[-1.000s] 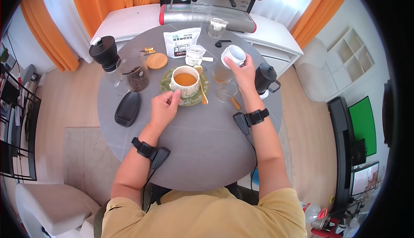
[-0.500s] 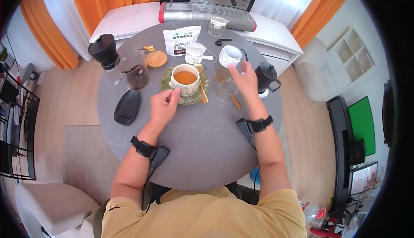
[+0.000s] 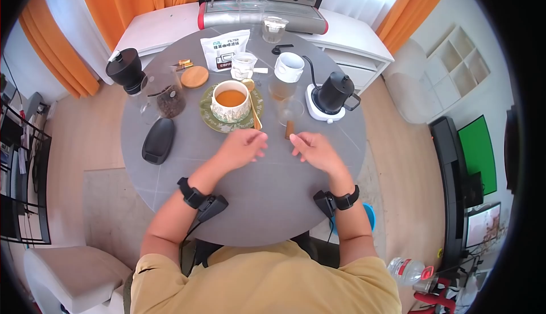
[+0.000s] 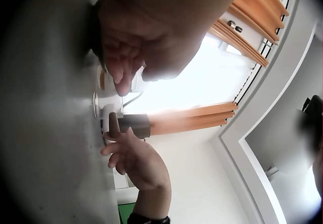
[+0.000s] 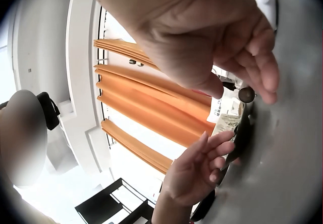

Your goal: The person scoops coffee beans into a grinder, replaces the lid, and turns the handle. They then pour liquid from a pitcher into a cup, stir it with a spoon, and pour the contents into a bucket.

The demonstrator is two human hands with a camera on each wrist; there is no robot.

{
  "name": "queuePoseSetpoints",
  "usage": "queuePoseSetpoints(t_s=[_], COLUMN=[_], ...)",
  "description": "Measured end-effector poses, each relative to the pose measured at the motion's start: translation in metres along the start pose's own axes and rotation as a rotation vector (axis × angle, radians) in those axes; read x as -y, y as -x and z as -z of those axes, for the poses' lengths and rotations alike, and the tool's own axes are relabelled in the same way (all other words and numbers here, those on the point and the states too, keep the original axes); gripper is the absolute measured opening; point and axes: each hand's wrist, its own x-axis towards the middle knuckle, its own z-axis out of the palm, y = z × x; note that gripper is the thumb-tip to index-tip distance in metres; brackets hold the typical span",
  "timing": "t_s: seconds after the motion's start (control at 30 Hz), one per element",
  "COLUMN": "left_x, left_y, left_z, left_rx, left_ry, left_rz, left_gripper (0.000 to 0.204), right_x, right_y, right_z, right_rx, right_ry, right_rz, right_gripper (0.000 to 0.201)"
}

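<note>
Both hands hover over the grey table (image 3: pixel 261 200), fingers loosely bent and holding nothing. The left hand (image 3: pixel 243 148) is just in front of the green saucer (image 3: pixel 213 122), which carries a patterned cup (image 3: pixel 230 111) of orange-brown liquid and a gold spoon (image 3: pixel 254 109). The right hand (image 3: pixel 316 150) is close to a small brown wooden piece (image 3: pixel 289 129). Beyond it a white cup (image 3: pixel 289 67) sits on top of a glass vessel (image 3: pixel 281 90). In the left wrist view the right hand (image 4: pixel 144 163) shows spread fingers; the right wrist view shows the left hand (image 5: pixel 189 176) relaxed.
A black kettle (image 3: pixel 334 93) stands on a white base at the right. Leftward are a black tray (image 3: pixel 158 141), a jar of beans (image 3: pixel 170 101), a grinder (image 3: pixel 126 71) and a wooden lid (image 3: pixel 194 77). A coffee bag (image 3: pixel 224 51) and a glass (image 3: pixel 273 30) stand farther back.
The right hand has let go of the white cup, leaving it on the glass vessel, and come back toward the person. The left hand has left the patterned cup and moved right. The head view has shifted slightly.
</note>
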Motion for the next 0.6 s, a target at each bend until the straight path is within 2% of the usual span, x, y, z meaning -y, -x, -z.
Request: queuePoseSetpoints(t_s=[0.07, 0.1, 0.17, 0.2, 0.27, 0.33, 0.47, 0.6], left_x=[0.001, -0.001, -0.006, -0.007, -0.003, 0.000, 0.002, -0.014], left_y=[-0.012, -0.019, -0.032, -0.038, -0.050, -0.057, -0.056, -0.032], left_z=[-0.014, -0.021, -0.036, -0.042, -0.051, -0.057, -0.061, -0.046], left_rx=[0.064, 0.129, 0.119, 0.107, 0.098, 0.083, 0.051, 0.056], left_ry=[-0.007, -0.012, 0.078, 0.170, 0.262, 0.355, 0.426, 0.476], left_rz=[0.041, 0.081, 0.126, 0.175, 0.214, 0.254, 0.211, 0.126], left_gripper=[0.034, 0.037, 0.037, 0.037, 0.037, 0.036, 0.033, 0.033], right_x=[-0.007, -0.008, -0.012, -0.018, -0.030, -0.035, -0.034, -0.034], right_y=[-0.002, -0.004, -0.006, -0.008, -0.016, -0.019, -0.017, -0.018], right_z=[-0.007, -0.007, -0.006, -0.006, -0.009, -0.007, -0.004, -0.007], right_rx=[-0.089, -0.092, -0.301, -0.304, -0.455, -0.491, -0.554, -0.522], right_ry=[-0.341, -0.342, -0.481, -0.481, -0.543, -0.574, -0.672, -0.704], right_rz=[-0.030, -0.028, -0.035, -0.032, -0.003, -0.004, -0.017, 0.006], right_gripper=[0.048, 0.048, 0.050, 0.050, 0.049, 0.047, 0.042, 0.037])
